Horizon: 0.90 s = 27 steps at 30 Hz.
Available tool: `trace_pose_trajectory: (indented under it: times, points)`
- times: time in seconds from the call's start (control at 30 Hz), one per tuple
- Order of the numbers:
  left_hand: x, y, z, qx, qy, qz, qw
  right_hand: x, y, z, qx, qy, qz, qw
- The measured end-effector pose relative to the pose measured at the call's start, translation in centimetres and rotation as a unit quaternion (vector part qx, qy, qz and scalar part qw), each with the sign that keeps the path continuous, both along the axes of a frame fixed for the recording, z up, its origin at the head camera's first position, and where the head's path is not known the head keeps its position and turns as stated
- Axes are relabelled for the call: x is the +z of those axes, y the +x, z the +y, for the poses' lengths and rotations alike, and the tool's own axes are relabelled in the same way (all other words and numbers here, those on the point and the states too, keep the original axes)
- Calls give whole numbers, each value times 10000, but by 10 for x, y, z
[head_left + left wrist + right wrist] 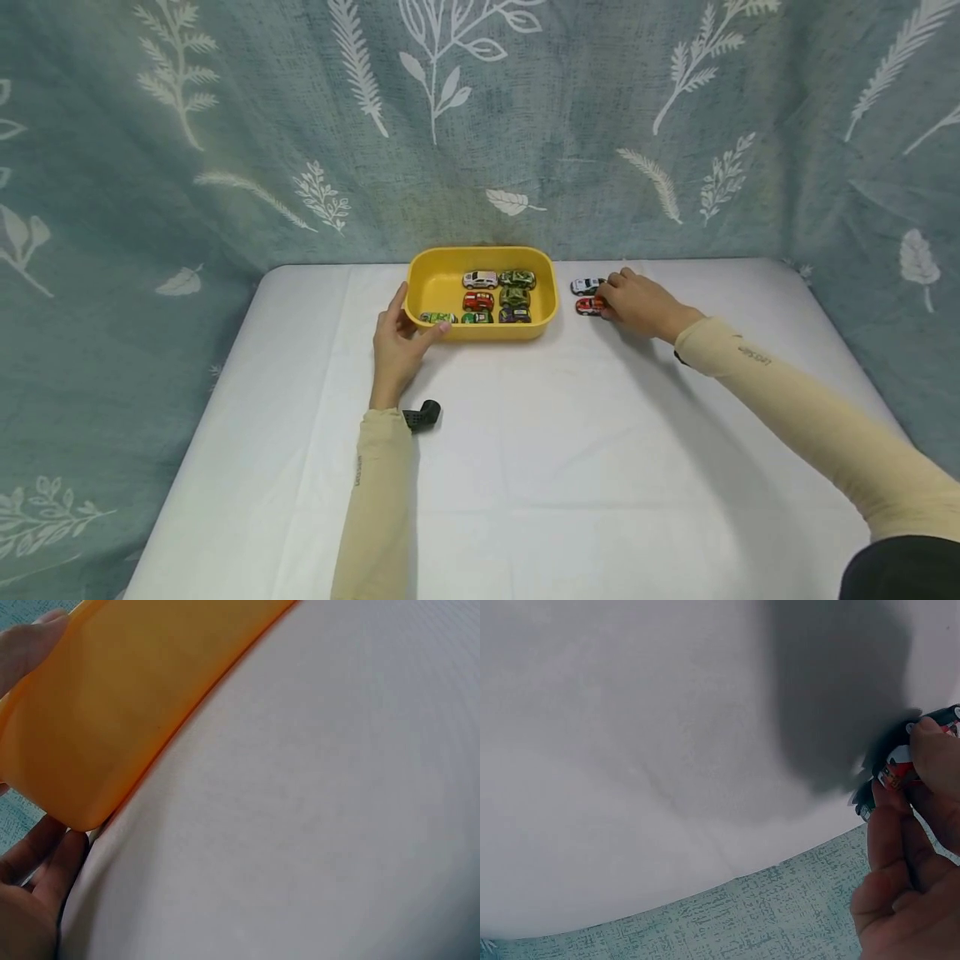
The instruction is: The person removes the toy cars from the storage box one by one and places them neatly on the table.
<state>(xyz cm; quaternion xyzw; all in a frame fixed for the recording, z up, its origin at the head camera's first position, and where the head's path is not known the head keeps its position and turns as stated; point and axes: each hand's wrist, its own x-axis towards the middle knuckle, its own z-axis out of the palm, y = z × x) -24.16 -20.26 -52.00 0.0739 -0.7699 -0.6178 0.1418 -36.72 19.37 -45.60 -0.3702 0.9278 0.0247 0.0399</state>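
A yellow plastic bin (487, 333) stands at the back of the white table, with several small toy cars inside toward its right and front. My left hand (394, 348) grips the bin's front left corner, thumb at the front rim and fingers along the left side. To the right of the bin, my right hand (637, 304) pinches a red toy car (588, 307) between thumb and fingers. The fingers hide the car's right end. Just behind it is a white and black toy car (585, 286), partly covered by the same hand.
Inside the bin are a white car (480, 279), a red car (477, 302) and several green or dark ones. A teal leaf-print cloth (585, 167) hangs behind the white-covered table (525, 450). A black wrist camera (426, 415) juts from the left wrist.
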Motion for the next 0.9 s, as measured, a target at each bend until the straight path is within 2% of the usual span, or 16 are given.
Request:
trace_pose_trajectory:
  times: [0.5, 0.7, 0.9]
  points:
    - [-1, -4, -4, -21, -29, 125, 9999, -2, 0, -3, -38, -94, 124, 9999]
    - [-1, -4, -2, -10, -3, 165, 9999, 1, -2, 3, -152, -252, -235, 9993]
    - [-2, -3, -1, -32, 10, 135, 9999, 17, -1, 9, -477, -903, -697, 9923]
